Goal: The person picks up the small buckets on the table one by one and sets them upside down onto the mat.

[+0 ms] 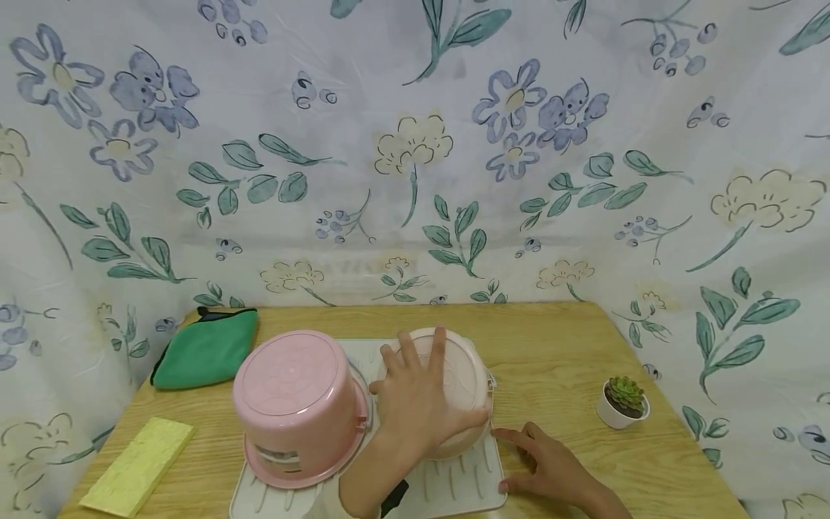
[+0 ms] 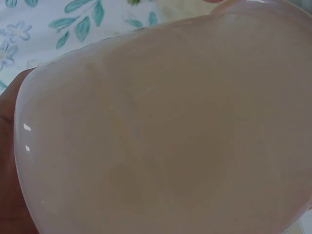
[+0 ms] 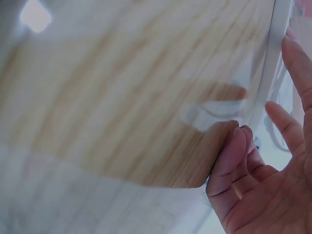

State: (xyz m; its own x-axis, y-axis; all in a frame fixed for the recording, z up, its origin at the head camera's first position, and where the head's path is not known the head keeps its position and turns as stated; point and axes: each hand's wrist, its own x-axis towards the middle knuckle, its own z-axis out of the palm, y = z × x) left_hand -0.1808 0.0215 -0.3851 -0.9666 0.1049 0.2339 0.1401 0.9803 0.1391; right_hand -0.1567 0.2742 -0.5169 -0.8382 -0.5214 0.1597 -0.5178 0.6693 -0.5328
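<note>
A pale cream-pink bucket stands upside down on the white ridged draining tray. My left hand rests on its upturned base with the fingers spread and the thumb over the near right side. The bucket's wall fills most of the left wrist view. At the tray's right edge is my right hand, its index finger and thumb stretched towards the rim. The right wrist view shows its other fingers bent down at the wooden tabletop. A larger pink bucket, also upside down, stands on the tray's left side.
A green zip pouch lies at the back left of the table, with a yellow sponge-like block nearer the front. A small potted succulent stands at the right. Behind the table hangs a floral curtain.
</note>
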